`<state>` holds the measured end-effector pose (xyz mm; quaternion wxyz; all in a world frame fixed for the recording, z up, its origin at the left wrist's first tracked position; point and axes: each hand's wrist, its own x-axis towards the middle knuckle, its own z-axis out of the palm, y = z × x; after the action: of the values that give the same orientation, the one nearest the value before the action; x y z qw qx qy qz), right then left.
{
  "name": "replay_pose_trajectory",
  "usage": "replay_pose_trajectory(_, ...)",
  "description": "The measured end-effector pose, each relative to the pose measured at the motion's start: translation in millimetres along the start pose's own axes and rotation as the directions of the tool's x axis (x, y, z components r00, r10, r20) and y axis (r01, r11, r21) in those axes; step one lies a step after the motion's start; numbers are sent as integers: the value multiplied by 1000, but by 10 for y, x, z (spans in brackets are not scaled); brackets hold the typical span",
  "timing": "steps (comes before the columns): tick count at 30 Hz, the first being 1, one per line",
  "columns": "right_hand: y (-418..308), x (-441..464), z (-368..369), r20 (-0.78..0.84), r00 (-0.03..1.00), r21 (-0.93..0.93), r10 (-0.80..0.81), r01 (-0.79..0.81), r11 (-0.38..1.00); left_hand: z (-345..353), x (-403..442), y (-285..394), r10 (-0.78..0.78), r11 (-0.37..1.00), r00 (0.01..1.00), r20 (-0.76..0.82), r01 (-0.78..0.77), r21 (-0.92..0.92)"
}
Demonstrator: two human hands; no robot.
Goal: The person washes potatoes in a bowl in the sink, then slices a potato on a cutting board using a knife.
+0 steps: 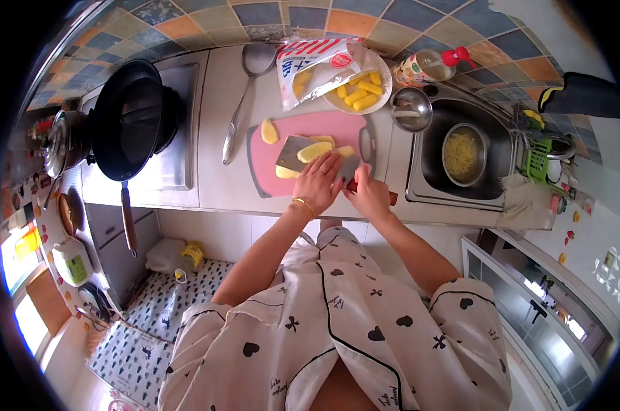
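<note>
A kitchen knife with a broad blade (290, 149) lies low over the pink cutting board (269, 183). My right hand (369, 194) is closed round its brown handle near the board's front right. Pale yellow potato slices (314, 152) rest at the blade, some of them seemingly on top of it. Over them my left hand (319, 181) is stretched out, fingers extended and touching the slices. Another potato piece (286, 172) sits at the board's front, partly behind the left hand. A separate slice (269, 131) lies at the board's upper left.
Behind the board are a plastic bag (317, 68) and a plate (386, 89) of yellow sticks. A metal skimmer (234, 130) lies left, beside a black wok (128, 123) on the stove. The sink (426, 185) holds a bowl of shreds (463, 155); a small steel bowl (419, 103) and bottle (419, 67) stand nearby.
</note>
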<state>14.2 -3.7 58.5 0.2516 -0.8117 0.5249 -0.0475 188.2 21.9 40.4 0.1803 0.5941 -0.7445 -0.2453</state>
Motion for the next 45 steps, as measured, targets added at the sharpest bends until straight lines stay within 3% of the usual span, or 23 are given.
replay_pose_trajectory(5, 7, -146, 36, 6, 1000, 33, 29, -30, 999, 16, 122, -152, -122, 993, 984, 132, 120, 22)
replay_pose_trajectory(13, 31, -336, -101, -2, 997, 11, 75, -75, 997, 11, 299, -513, -161, 985, 971, 178, 171, -40)
replay_pose_trajectory(16, 135, -467, -128, 17, 989, -2, 145, -145, 989, 182, 260, -913, -173, 948, 985, 0, 166, -273)
replay_pose_trajectory(19, 222, -563, -182, -30, 968, 100, 248, -244, 964, -19, 105, -1131, -495, 596, 865, -82, 269, -757)
replay_pose_trajectory(22, 296, -596, -119, -53, 939, 281, 340, -313, 907, -71, -167, -1226, -644, 644, 749, -157, 421, -638)
replay_pose_trajectory(25, 424, -604, 43, -64, 918, 436, 392, -327, 838, -95, -378, -1121, -586, 682, 810, 8, 499, -536)
replay_pose_trajectory(29, 501, -590, 196, -51, 913, 584, 404, -301, 754, -89, -490, -991, -391, 825, 920, -31, 335, -456)
replay_pose_trajectory(33, 472, -576, 181, -37, 911, 618, 410, -302, 726, -86, -395, -974, -378, 881, 925, -37, 347, -321)
replay_pose_trajectory(36, 405, -561, 118, -14, 908, 624, 418, -318, 713, -82, -396, -999, -437, 845, 899, 34, 423, -326)
replay_pose_trajectory(39, 436, -547, 177, -30, 909, 656, 416, -296, 694, -28, -484, -1027, -538, 577, 825, 174, 511, -637)
replay_pose_trajectory(42, 432, -527, 215, -31, 902, 715, 431, -281, 640, -79, -577, -1011, -609, -121, 640, 468, 509, -852)
replay_pose_trajectory(45, 421, -508, 226, -77, 911, 670, 405, -254, 698, -202, -619, -1011, -543, -356, 645, 538, 404, -843)
